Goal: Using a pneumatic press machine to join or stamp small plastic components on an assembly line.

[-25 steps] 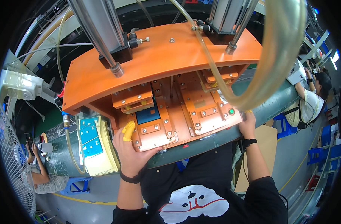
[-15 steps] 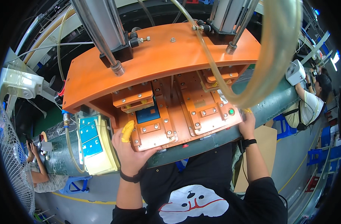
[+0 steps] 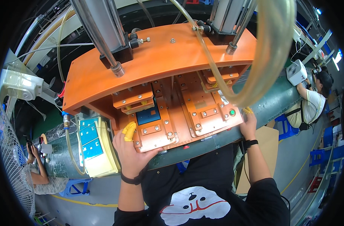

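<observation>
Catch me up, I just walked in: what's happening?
A person has the left hand on the left front corner of an orange press and right hand at its right front corner. A blue piece lies on the left fixture, partly hidden by an orange block. Yellow sheets lie left of the press.

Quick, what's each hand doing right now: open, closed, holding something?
Left hand: open, thumb spread from fingers, at the near left corner of the orange press.
Right hand: beside its near right corner; open or closed, cannot be told.
</observation>
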### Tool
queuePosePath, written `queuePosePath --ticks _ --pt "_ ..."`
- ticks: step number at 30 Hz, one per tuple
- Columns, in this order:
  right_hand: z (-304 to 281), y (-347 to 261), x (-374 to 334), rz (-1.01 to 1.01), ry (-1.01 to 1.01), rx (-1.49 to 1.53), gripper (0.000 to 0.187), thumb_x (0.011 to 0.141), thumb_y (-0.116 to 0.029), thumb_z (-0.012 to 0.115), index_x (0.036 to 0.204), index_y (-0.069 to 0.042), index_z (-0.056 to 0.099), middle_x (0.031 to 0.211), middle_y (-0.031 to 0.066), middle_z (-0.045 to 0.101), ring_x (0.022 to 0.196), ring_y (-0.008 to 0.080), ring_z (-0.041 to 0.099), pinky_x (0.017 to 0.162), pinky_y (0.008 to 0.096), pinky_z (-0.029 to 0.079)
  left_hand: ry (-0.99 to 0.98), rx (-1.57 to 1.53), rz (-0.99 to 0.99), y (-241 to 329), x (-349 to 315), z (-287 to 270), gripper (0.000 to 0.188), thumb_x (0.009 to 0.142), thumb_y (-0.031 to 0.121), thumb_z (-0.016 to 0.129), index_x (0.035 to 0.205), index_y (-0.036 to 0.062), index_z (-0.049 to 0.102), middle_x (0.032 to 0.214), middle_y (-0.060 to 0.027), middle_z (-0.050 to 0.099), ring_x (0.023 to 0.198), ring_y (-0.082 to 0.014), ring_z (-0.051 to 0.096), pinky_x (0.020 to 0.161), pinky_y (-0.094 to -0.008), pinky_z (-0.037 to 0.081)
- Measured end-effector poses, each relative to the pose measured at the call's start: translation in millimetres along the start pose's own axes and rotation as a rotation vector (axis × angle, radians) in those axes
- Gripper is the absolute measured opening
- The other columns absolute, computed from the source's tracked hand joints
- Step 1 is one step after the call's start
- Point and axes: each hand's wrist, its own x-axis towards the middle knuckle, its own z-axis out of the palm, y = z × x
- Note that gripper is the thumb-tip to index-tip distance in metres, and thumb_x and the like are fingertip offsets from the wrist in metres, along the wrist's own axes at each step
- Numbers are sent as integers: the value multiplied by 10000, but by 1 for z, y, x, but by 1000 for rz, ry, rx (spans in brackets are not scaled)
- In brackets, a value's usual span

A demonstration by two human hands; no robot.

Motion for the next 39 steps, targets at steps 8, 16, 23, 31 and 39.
queuePosePath --ticks 8,16,23,31,39 --pt "1 0 0 2 2 15 338 923 -203 707 1195 -3 701 1367 220 646 1348 424 541 1127 494 413 -8 12 -16 1 0 0 1046 530 458 1006 1385 50 563 1358 -150 583 1310 -401 477 1117 -514 368" --pt "2 3 -1 2 0 0 341 923 -204 705 1201 -6 696 1384 219 634 1344 417 540 1121 493 412 0 0 -10 2 0 0 1023 548 451 1001 1381 48 566 1354 -148 588 1309 -401 482 1114 -515 363" --pt "2 2 -1 -5 7 20 332 921 -192 707 1196 -6 694 1375 223 636 1344 424 537 1118 495 416 7 4 16 3 2 -1 993 561 465 991 1365 53 577 1340 -144 591 1266 -395 506 1076 -510 383" --pt "1 1 -1 -6 8 -8 331 931 -210 700 1193 -8 693 1363 226 640 1336 422 538 1115 498 413 -3 -9 29 3 4 -2 948 585 474 979 1341 55 588 1327 -143 596 1227 -386 528 1043 -500 403" --pt "-1 -4 0 -3 7 -18 321 932 -212 695 1173 1 700 1333 238 653 1342 427 538 1110 502 418 -1 -38 11 3 3 -2 918 588 457 979 1322 54 601 1331 -149 600 1229 -392 534 1053 -508 417"
